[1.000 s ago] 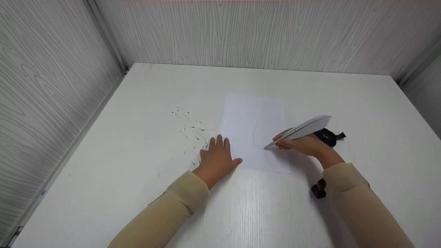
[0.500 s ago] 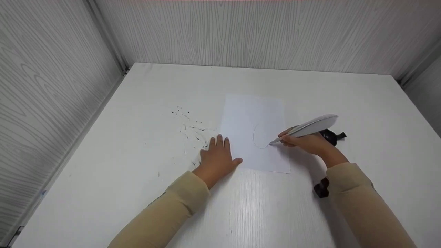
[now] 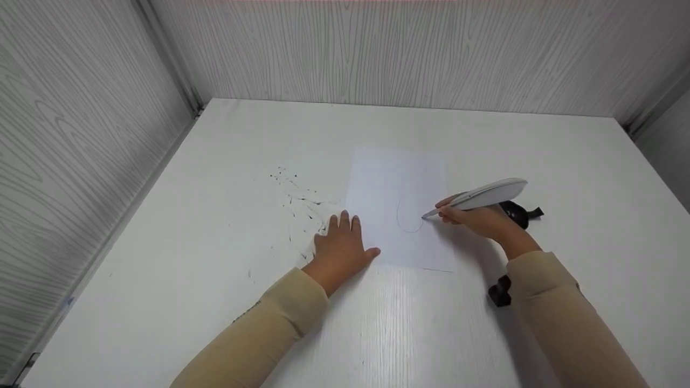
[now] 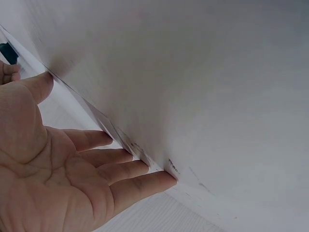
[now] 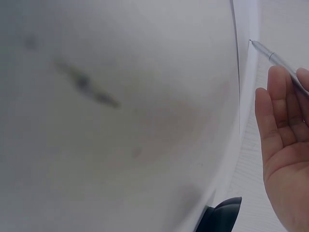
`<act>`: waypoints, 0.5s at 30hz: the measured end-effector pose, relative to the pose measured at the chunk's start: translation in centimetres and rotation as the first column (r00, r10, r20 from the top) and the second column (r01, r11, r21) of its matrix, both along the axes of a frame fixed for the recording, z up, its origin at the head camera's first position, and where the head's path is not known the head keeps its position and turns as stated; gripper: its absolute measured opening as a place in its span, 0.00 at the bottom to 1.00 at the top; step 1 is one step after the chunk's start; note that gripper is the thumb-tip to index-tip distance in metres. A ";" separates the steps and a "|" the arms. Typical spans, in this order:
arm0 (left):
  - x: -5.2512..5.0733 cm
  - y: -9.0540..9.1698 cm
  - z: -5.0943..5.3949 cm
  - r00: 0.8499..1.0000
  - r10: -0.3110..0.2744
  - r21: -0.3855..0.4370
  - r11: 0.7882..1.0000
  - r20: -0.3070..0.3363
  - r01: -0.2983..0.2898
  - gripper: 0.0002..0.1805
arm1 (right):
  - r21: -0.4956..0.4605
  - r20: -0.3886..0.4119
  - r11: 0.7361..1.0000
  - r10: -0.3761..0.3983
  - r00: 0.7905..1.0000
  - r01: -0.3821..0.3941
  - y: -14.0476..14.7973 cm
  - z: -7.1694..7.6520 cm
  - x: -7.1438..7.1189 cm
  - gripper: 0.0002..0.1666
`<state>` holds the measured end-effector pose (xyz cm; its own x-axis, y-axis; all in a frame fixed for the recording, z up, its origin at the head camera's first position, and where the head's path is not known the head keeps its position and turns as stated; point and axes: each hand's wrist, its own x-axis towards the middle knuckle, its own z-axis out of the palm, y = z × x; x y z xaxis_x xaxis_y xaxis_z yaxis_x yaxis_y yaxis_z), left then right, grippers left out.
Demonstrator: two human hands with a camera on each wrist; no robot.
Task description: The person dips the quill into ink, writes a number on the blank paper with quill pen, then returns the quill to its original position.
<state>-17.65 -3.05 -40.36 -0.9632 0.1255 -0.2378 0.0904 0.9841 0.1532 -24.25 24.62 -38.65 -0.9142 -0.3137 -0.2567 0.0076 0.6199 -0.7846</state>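
Note:
A white sheet of paper (image 3: 396,167) lies on the white table, bearing a thin U-shaped line (image 3: 412,231). My right hand (image 3: 477,220) pinches a quill pen (image 3: 496,193) with a white feather-shaped top. Its tip touches the paper at the upper end of the curve's right side. In the right wrist view the pen's slim silver barrel (image 5: 273,57) sticks out past my fingers. My left hand (image 3: 342,250) lies flat with fingers spread at the sheet's lower left edge; its thumb is on the paper. The left wrist view shows that palm (image 4: 53,179) from below.
A shiny black rounded object (image 3: 515,214) with a short stub sits just behind my right hand, partly hidden. Another small black object (image 3: 500,292) lies beside the right sleeve. Dark specks and scratches (image 3: 307,202) mark the table left of the paper. Wood-grained panels (image 3: 345,54) enclose the back and sides.
The pen tip has gone right and then upward, lengthening the drawn line from a left arc into a U shape. My left hand has stayed in place.

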 end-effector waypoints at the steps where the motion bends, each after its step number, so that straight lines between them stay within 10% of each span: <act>1: 0.0 0.0 0.0 1.000 0.000 -0.001 1.000 0.001 0.000 0.48 | 0.005 -0.004 1.000 -0.002 1.000 0.002 -0.1 0.0 -0.1 0.25; 15: 0.2 0.0 0.2 1.000 0.003 0.009 1.000 0.001 -0.003 0.47 | -0.062 -0.055 0.997 -0.052 0.997 0.048 -1.4 -0.1 -0.8 0.21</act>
